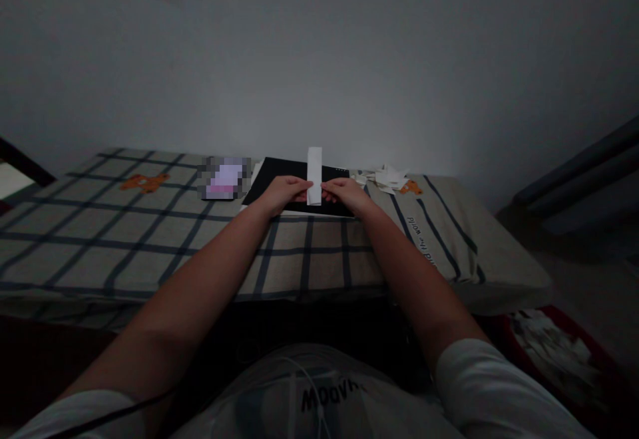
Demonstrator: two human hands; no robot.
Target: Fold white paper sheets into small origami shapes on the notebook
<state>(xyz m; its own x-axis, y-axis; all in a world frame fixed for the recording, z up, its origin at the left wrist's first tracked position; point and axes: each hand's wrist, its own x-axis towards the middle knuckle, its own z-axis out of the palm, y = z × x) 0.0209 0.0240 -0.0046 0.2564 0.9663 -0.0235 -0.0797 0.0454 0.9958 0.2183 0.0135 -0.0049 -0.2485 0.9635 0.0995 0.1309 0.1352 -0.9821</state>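
Observation:
A narrow folded strip of white paper [315, 169] stands upright between my two hands, over a flat black board or folder [274, 176]. My left hand [287, 191] pinches its left edge near the bottom. On the opposite edge, my right hand [347, 193] grips it at about the same height. Fingers of both hands are curled, and part of them is hidden behind the strip. White sheet edges [245, 207] show from under the black board.
A phone with a lit, blurred screen [224, 178] lies left of the board. Loose white paper pieces [389, 177] lie to its right. Checked cloth [194, 233] covers the table, which meets a grey wall [319, 60]. A red container [564, 352] with paper scraps stands low at right.

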